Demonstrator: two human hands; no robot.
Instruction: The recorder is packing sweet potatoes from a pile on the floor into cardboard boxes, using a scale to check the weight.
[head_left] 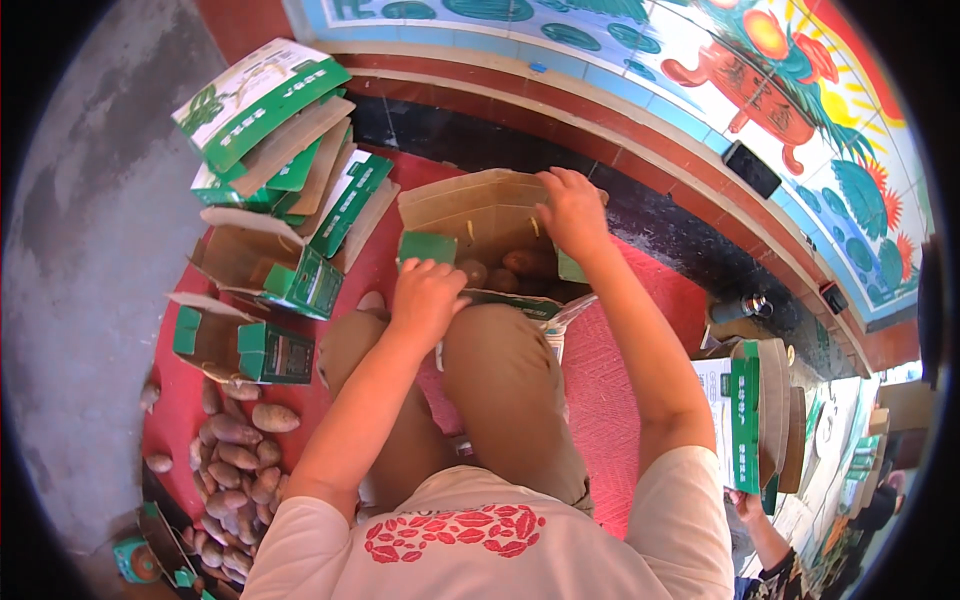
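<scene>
Between the knees, on the red mat (640,380), sits an open cardboard box (480,215) with a few sweet potatoes (515,265) already lying in the bottom. The left hand (425,295) is curled into a loose fist on the box's near edge, by the green flap (427,247); can't tell if there's anything inside those fingers. The right hand (572,210) is further out, fingers closed around the far right flap, pinching it. So the box lies straight ahead of both hands, its long side running left to right, and the left hand is the closer one to the potatoes inside. Off to the left there's a stack of empty boxes (285,170) and a loose pile of potatoes (235,450) on the floor.
</scene>
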